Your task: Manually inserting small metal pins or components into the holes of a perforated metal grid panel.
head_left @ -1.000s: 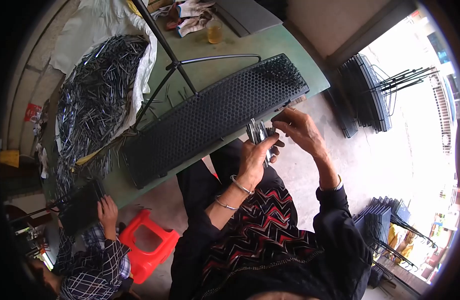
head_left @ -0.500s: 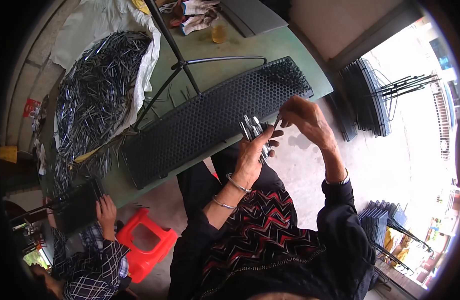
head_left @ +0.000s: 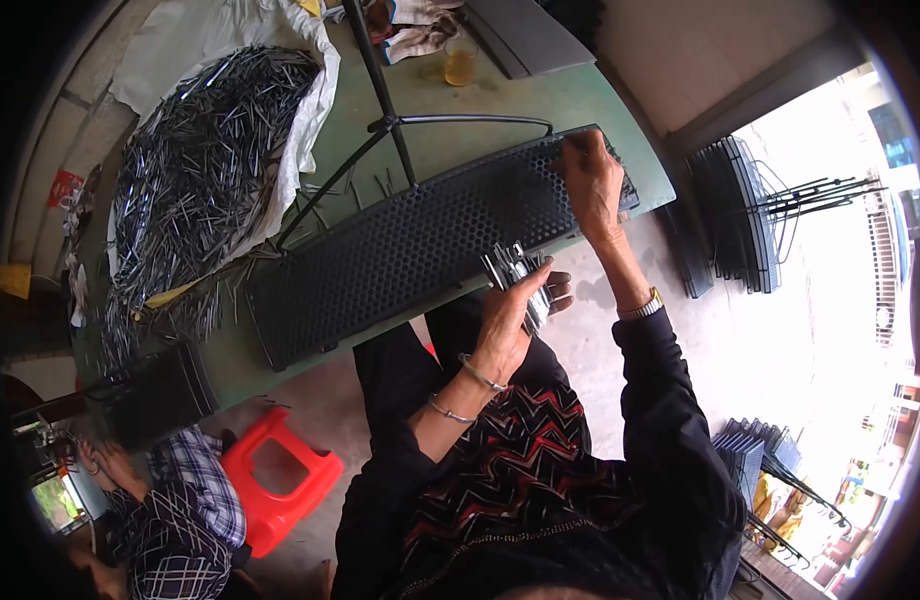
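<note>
Bench (head_left: 500, 98): green top across the upper half of the view, with pale floor (head_left: 720, 350) past its right end
Left hand (head_left: 513, 310): closed round a bundle of thin metal strips (head_left: 517, 270), thumb laid across them, their ends poking up by the near edge of the long panel (head_left: 410, 235)
Right hand (head_left: 592, 185): fingers bunched over the far right part of the panel; whether they pinch a strip is hidden, so I cannot tell
Long panel: black, full of small holes, lying slantwise along the bench's near edge
Red stool (head_left: 315, 480): on the floor at left, below the bench
Co-worker (head_left: 185, 545): at lower left in checked clothes, hands near a small dark panel (head_left: 165, 395)
Black rods (head_left: 388, 124): meeting in a fork behind the long panel, ends reaching its far edge
White sack (head_left: 318, 120): spread open at left under a big heap of loose strips (head_left: 205, 160)
Glass (head_left: 460, 65): amber drink inside, beside work gloves (head_left: 420, 40) and a grey sheet (head_left: 535, 40)
Stacked panels (head_left: 730, 215): dark, on the floor off the bench's right end, rods jutting rightward
</note>
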The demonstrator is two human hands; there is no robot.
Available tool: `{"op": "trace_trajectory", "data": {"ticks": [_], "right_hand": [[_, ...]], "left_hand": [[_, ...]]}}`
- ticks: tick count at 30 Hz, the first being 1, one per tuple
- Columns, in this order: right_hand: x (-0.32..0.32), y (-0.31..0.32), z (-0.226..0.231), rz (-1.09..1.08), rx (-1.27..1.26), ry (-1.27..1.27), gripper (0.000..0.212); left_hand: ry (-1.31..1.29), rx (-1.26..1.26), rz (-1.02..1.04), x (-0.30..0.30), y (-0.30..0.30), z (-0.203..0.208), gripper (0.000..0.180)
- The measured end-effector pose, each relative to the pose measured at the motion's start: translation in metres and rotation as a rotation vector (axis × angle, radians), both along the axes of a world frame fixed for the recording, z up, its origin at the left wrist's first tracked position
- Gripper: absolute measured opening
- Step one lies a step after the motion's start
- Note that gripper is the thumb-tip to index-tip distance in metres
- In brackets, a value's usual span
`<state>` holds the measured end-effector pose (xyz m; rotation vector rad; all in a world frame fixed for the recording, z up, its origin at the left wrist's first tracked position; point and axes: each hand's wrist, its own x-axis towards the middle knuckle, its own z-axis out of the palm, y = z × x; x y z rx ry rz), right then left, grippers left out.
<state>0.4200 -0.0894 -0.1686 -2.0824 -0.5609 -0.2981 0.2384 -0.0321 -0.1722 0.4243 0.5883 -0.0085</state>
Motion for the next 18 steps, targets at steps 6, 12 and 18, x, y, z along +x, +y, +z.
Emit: {"op": "trace_trajectory", "data": {"ticks": [6,12,18], "right_hand": [[0.002,0.004,-0.003,0.043,0.041,-0.001,0.009],[0.009,0.001,-0.001,0.127,-0.018,0.052,0.009],[0.012,0.003,-0.004,0.106,-0.035,0.018,0.006]], "left_hand": [[-0.009,-0.04,-0.033,-0.001,0.003,-0.005,0.015],[-0.058,0.007,-0.048,-0.003,0.004,-0.003,0.015],[-0.042,0.063,-0.039,-0.006,0.01,-0.003,0.016]]}}
